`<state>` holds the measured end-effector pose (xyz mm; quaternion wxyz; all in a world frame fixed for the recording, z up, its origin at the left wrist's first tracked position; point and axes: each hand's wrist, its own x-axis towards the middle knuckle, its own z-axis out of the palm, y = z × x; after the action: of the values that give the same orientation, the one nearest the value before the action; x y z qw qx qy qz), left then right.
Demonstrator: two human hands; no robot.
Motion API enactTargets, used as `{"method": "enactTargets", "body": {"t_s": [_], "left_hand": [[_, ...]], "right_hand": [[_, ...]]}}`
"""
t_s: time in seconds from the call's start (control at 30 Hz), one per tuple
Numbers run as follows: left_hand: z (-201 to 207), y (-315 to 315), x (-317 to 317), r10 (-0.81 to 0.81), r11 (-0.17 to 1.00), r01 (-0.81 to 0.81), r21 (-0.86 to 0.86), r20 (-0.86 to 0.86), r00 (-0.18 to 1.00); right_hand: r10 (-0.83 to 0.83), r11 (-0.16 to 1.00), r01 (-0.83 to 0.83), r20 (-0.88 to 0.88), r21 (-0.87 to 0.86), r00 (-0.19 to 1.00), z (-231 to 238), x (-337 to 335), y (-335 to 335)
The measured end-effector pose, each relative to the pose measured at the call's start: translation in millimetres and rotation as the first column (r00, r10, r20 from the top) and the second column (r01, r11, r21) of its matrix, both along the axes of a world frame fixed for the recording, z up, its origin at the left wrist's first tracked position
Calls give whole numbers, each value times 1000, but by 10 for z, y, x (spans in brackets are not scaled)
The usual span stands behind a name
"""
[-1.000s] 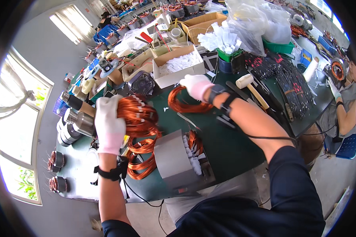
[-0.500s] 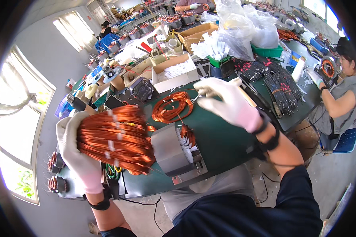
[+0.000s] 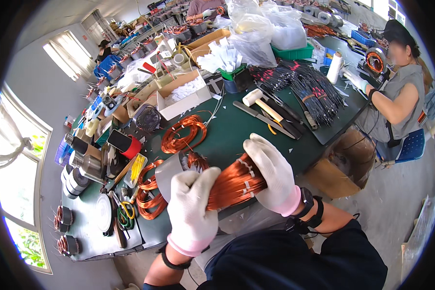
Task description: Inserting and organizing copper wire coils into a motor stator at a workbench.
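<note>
A thick bundle of copper wire coils [image 3: 233, 186], tied with white bands, is stretched between my two gloved hands near the table's front edge. My left hand [image 3: 192, 208] is closed on its left end, thumb on top. My right hand [image 3: 274, 175] grips the other end, its fingers bent round the far side. Just left of the bundle, the grey metal stator core [image 3: 165, 175] lies partly hidden behind my left hand. White slips and copper windings show at its open end. A loose copper coil [image 3: 181, 136] lies beyond the core, and more copper coils [image 3: 147, 203] lie left of it.
A white-headed mallet [image 3: 253, 97] and a knife [image 3: 261, 116] lie on the green table. Scissors [image 3: 127, 210] and steel flasks [image 3: 89, 166] stand out at left. Black wires [image 3: 319, 89] lie far right; a cardboard box [image 3: 340, 166] sits below. A co-worker [image 3: 405, 82] sits at right.
The copper bundle has moved right, from left of the stator core to its right side. My right hand has come down from the far coil's leads and taken hold of the bundle's other end.
</note>
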<state>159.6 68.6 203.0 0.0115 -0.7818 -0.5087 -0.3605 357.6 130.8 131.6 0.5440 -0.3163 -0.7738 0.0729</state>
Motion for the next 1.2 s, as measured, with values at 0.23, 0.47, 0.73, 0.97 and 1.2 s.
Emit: {"method": "enactTargets", "body": {"t_s": [0.23, 0.47, 0.73, 0.97, 1.2], "left_hand": [[-403, -99, 225, 12, 973, -2, -229, 42, 999], [-544, -515, -343, 13, 994, -10, 111, -25, 1000], [-936, -608, -1103, 462, 871, -478, 114, 140, 876], [-1431, -766, -1292, 593, 805, -574, -151, 224, 773], [-1186, -610, -1056, 480, 866, -500, 2, 278, 832]], "right_hand": [[203, 960, -167, 149, -225, 968, -293, 208, 280], [88, 955, 19, 347, -295, 934, -708, 279, 1200], [-289, 950, 274, 744, 146, 603, -1298, -209, 2335], [-172, 979, 52, 667, 195, 725, -1103, -73, 2046], [99, 994, -67, 495, -81, 864, -747, 146, 1591]]}}
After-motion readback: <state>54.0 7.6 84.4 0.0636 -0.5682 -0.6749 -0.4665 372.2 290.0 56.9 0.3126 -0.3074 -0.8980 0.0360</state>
